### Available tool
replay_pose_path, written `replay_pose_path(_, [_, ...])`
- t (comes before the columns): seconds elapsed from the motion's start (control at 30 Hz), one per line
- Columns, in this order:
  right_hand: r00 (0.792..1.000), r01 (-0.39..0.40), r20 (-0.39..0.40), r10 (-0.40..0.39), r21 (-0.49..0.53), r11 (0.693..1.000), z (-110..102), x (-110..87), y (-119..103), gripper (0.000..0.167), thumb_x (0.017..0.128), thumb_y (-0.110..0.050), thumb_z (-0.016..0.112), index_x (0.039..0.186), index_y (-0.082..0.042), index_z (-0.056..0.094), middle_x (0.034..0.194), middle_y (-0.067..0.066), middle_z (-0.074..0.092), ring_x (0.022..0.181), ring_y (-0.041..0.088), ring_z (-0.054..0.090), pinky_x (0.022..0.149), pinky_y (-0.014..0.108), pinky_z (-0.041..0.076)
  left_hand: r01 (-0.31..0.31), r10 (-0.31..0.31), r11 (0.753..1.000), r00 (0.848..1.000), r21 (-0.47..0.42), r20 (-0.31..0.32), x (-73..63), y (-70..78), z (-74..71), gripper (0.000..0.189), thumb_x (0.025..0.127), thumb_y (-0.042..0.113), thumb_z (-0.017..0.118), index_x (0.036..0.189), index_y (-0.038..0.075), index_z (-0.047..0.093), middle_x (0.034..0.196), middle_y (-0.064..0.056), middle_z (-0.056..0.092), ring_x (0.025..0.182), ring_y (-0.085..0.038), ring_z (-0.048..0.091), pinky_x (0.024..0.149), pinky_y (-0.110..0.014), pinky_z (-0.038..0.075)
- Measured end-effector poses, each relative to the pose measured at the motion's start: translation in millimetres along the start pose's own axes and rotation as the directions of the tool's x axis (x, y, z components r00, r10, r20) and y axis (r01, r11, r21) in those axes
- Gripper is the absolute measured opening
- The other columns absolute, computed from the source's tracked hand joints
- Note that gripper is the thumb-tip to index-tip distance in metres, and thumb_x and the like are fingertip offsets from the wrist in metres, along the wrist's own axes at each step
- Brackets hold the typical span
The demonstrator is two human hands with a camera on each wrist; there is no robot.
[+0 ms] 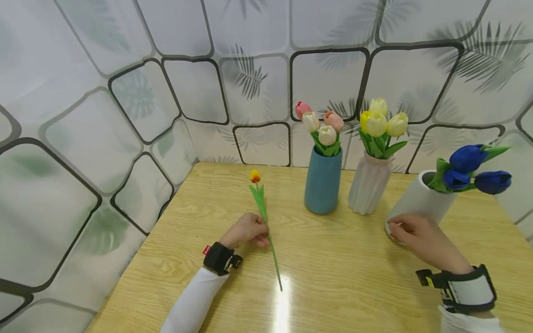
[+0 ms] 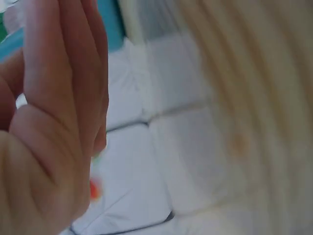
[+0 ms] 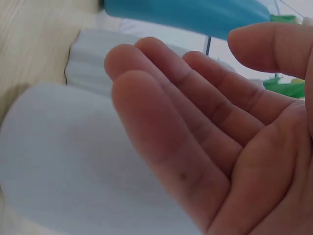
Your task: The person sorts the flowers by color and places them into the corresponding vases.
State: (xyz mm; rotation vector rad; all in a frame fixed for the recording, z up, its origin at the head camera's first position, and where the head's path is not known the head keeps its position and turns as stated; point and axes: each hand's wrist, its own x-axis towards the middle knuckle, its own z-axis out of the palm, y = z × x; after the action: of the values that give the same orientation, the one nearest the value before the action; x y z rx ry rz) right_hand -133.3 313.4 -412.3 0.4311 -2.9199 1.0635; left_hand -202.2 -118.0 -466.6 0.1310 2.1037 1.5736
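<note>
My left hand [image 1: 251,230] pinches the green stem of a single orange-and-yellow tulip [image 1: 259,203] above the table; its bloom points toward the back wall. In the left wrist view the left hand fills the left side, with only a blurred red-orange bit of the tulip [image 2: 94,189] showing behind it. My right hand [image 1: 424,240] is beside the lower part of a white vase [image 1: 420,201] holding blue tulips [image 1: 468,159]. Its fingers [image 3: 151,117] are loosely bent in front of that vase in the right wrist view, with nothing between them. Whether they touch it, I cannot tell.
Left of the white vase stand a ribbed pale vase [image 1: 369,185] with yellow and cream tulips [image 1: 376,125], and a blue vase [image 1: 323,180] with pink and white tulips [image 1: 326,132]. A patterned curtain [image 1: 258,106] backs the wooden table [image 1: 333,277].
</note>
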Motion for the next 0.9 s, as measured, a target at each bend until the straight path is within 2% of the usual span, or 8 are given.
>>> replay_pose_path(0.1, [0.999, 0.038, -0.002, -0.038, 0.006, 0.999, 6, 3.7, -4, 0.024, 0.101, -0.015, 0.057, 0.113, 0.003, 0.068, 0.100, 0.014, 0.072, 0.080, 0.006, 0.064, 0.063, 0.026, 0.052, -0.005, 0.007, 0.990, 1.000, -0.141, 0.013, -0.2, 0.3, 3.4, 0.018, 0.098, 0.001, 0.053, 0.103, -0.015, 0.058, 0.078, -0.015, 0.071, 0.070, -0.018, 0.072, 0.067, -0.029, 0.059])
replay_pose_path(0.23, [0.999, 0.036, 0.016, -0.036, -0.007, 0.999, 12, 7.6, -9, 0.024, 0.101, -0.015, 0.057, 0.115, 0.003, 0.067, 0.099, 0.013, 0.072, 0.079, 0.009, 0.065, 0.062, 0.027, 0.051, -0.053, 0.056, 0.960, 0.998, -0.273, 0.004, -1.0, 2.1, 10.6, 0.023, 0.100, 0.000, 0.050, 0.112, -0.018, 0.052, 0.085, -0.016, 0.072, 0.075, -0.017, 0.073, 0.073, -0.030, 0.059])
replay_pose_path(0.37, [0.999, 0.042, 0.011, -0.041, -0.053, 0.998, 16, 11.7, -13, 0.025, 0.101, -0.017, 0.057, 0.114, 0.002, 0.067, 0.096, 0.010, 0.073, 0.079, 0.014, 0.066, 0.063, 0.028, 0.051, -0.112, 0.109, 0.938, 0.994, -0.328, -0.028, -2.0, 6.7, 20.5, 0.022, 0.102, 0.002, 0.049, 0.115, -0.016, 0.049, 0.091, -0.019, 0.072, 0.077, -0.015, 0.073, 0.075, -0.028, 0.059])
replay_pose_path(0.5, [0.998, 0.063, -0.002, -0.063, -0.085, 0.994, 18, 14.9, -14, 0.023, 0.100, -0.016, 0.058, 0.112, 0.001, 0.069, 0.097, 0.010, 0.073, 0.082, 0.019, 0.066, 0.065, 0.029, 0.051, -0.208, 0.190, 0.933, 0.978, -0.293, -0.088, -5.4, 11.9, 29.6, 0.013, 0.103, 0.002, 0.049, 0.112, -0.005, 0.045, 0.102, -0.028, 0.069, 0.081, -0.016, 0.074, 0.077, -0.031, 0.059])
replay_pose_path(0.6, [0.997, 0.070, -0.005, -0.071, -0.083, 0.994, 20, 15.8, -13, 0.022, 0.100, -0.015, 0.058, 0.112, 0.001, 0.068, 0.102, 0.013, 0.072, 0.086, 0.023, 0.067, 0.067, 0.032, 0.052, -0.285, 0.257, 0.926, 0.956, -0.247, -0.139, -7.9, 15.6, 35.0, 0.010, 0.102, 0.002, 0.051, 0.108, -0.001, 0.044, 0.108, -0.032, 0.067, 0.086, -0.023, 0.074, 0.077, -0.034, 0.059])
replay_pose_path(0.77, [0.998, 0.067, -0.014, -0.068, -0.063, 0.996, 21, 16.3, -13, 0.025, 0.101, -0.015, 0.057, 0.116, 0.003, 0.067, 0.110, 0.020, 0.070, 0.094, 0.032, 0.068, 0.072, 0.039, 0.056, -0.372, 0.333, 0.909, 0.919, -0.186, -0.210, -12.4, 20.3, 42.0, 0.012, 0.102, 0.004, 0.054, 0.109, -0.003, 0.047, 0.111, -0.031, 0.067, 0.095, -0.037, 0.072, 0.077, -0.036, 0.059])
replay_pose_path(0.83, [0.997, 0.074, -0.029, -0.076, -0.063, 0.995, 22, 16.3, -13, 0.025, 0.101, -0.014, 0.058, 0.117, 0.003, 0.066, 0.112, 0.021, 0.068, 0.097, 0.034, 0.067, 0.073, 0.041, 0.056, -0.420, 0.383, 0.898, 0.894, -0.134, -0.233, -13.6, 21.3, 45.4, 0.014, 0.101, 0.006, 0.055, 0.109, -0.005, 0.049, 0.112, -0.030, 0.067, 0.096, -0.040, 0.071, 0.077, -0.035, 0.059])
replay_pose_path(0.9, [0.995, 0.090, -0.047, -0.093, -0.065, 0.994, 22, 16.3, -13, 0.025, 0.100, -0.013, 0.059, 0.117, 0.004, 0.066, 0.115, 0.023, 0.066, 0.100, 0.037, 0.065, 0.074, 0.044, 0.056, -0.479, 0.455, 0.877, 0.856, -0.046, -0.244, -14.6, 22.8, 50.0, 0.015, 0.101, 0.008, 0.057, 0.108, -0.004, 0.052, 0.111, -0.028, 0.068, 0.095, -0.040, 0.071, 0.076, -0.033, 0.059])
